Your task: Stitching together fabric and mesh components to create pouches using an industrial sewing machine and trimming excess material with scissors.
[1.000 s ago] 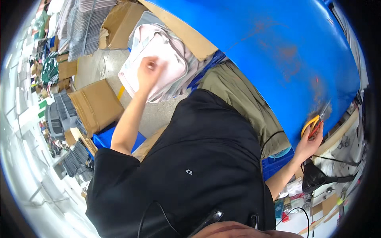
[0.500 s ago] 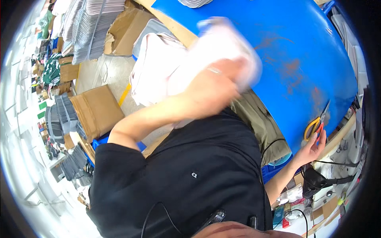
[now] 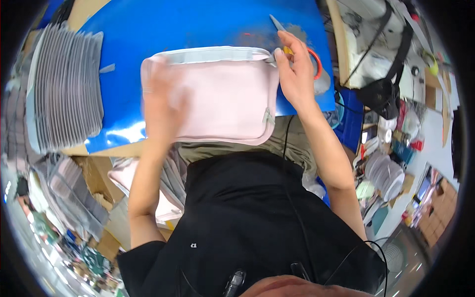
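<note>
Pale pink rectangular fabric pouch with grey zip trim [image 3: 227,101] lies flat on blue-topped desk [image 3: 198,27], right in front of person, long zipped edge facing away. Small greyish tab [image 3: 268,116] at its right side. Left hand [image 3: 166,96] over pouch's left part, motion-blurred; grip looks loosely spread, cannot tell if it pinches fabric. Right hand [image 3: 297,74] at pouch's far right corner, thumb right beside the zip end, index stretched out past it; thumb and index apart, cannot tell if the rest of the grip is closed on anything. Scissors with red and yellow handles [image 3: 317,63] partly hidden by right hand, blade pointing away and leftward. Tall stack of grey layered fabric pieces [image 3: 69,91] at left end of desk, small light grey strip [image 3: 107,68] just beside it. Olive-green cloth [image 3: 297,141] below near edge of desk, thin black cord [image 3: 287,129] crossing it. Pink and grey fabric pile [image 3: 170,173] lower, by left forearm. Black strapped item [image 3: 380,99] off to the right
</note>
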